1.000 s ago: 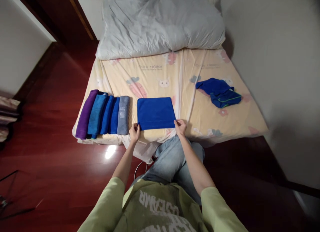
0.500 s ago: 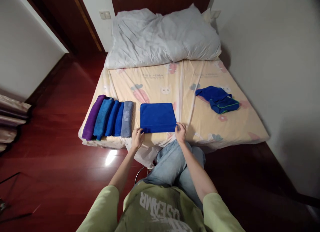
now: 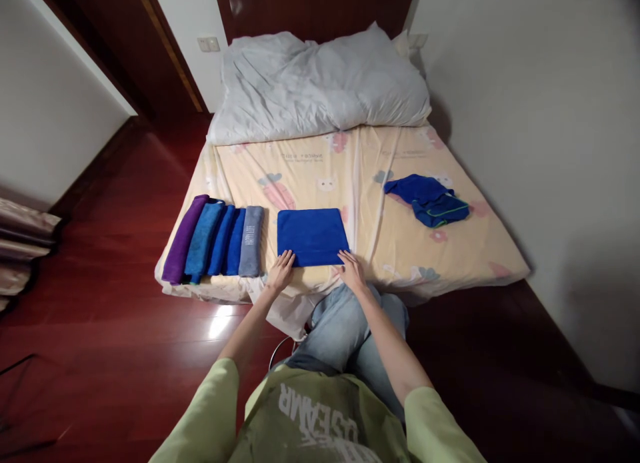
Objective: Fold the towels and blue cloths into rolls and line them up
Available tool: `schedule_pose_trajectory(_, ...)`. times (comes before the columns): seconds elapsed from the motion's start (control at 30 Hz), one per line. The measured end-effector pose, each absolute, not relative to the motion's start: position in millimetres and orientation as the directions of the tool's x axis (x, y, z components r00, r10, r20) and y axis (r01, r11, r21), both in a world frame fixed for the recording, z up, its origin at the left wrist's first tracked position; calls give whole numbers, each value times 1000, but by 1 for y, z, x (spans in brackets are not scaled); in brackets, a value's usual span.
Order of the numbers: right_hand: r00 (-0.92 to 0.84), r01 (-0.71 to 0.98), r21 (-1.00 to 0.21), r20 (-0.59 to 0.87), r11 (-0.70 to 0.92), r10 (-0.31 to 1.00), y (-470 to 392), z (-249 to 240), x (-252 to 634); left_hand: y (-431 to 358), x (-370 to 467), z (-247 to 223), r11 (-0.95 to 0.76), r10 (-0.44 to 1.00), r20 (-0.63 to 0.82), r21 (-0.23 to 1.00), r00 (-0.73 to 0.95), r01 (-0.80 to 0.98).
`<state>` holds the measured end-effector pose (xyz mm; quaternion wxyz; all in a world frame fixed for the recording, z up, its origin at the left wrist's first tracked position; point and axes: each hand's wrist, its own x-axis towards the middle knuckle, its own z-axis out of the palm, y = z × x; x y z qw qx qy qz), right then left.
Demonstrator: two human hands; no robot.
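Note:
A blue towel [image 3: 313, 233], folded into a flat rectangle, lies on the bed in front of me. My left hand [image 3: 283, 270] rests with its fingers stretched out on the near left corner. At the near right corner, the fingers of my right hand [image 3: 351, 270] lie outstretched on the cloth. Left of my left hand stands a row of folded towels: a grey one [image 3: 251, 242] with white lettering, two blue ones [image 3: 236, 242], a teal-blue one [image 3: 204, 242] and a purple one [image 3: 185, 240].
A crumpled blue cloth [image 3: 425, 200] with green edging lies on the right of the bed. Bulky white bedding [image 3: 320, 83] is heaped at the headboard. The patterned sheet [image 3: 300, 176] has wrinkles, and the bed's near edge is by my legs.
Both hands have gone from holding the near corners of the towel to lying on it, slightly closer together. A narrow strip along its near edge now looks flattened. The view has shifted slightly.

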<state>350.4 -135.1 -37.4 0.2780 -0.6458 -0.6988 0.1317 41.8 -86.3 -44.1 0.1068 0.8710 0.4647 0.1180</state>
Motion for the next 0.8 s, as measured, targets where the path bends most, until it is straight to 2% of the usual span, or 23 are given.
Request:
schedule_pose_trajectory(0.3,69,826,-560,221,69,973,-129,-40,348,-73,45,-46,-549,835,49,144,548,824)
schedule_pose_trajectory(0.47,59,828,-555,226,79,972,-126,-42,347,-64,40,-50,-557,829,60,177,556,812)
schedule_pose_trajectory(0.67,-10,895,-429,262,126,965,-121,-43,349,-63,36,-46,-535,843,92,248,530,808)
schedule_pose_trajectory(0.8,-70,914,-365,292,178,954,-127,-41,351,-69,30,-33,-541,838,75,248,541,804)
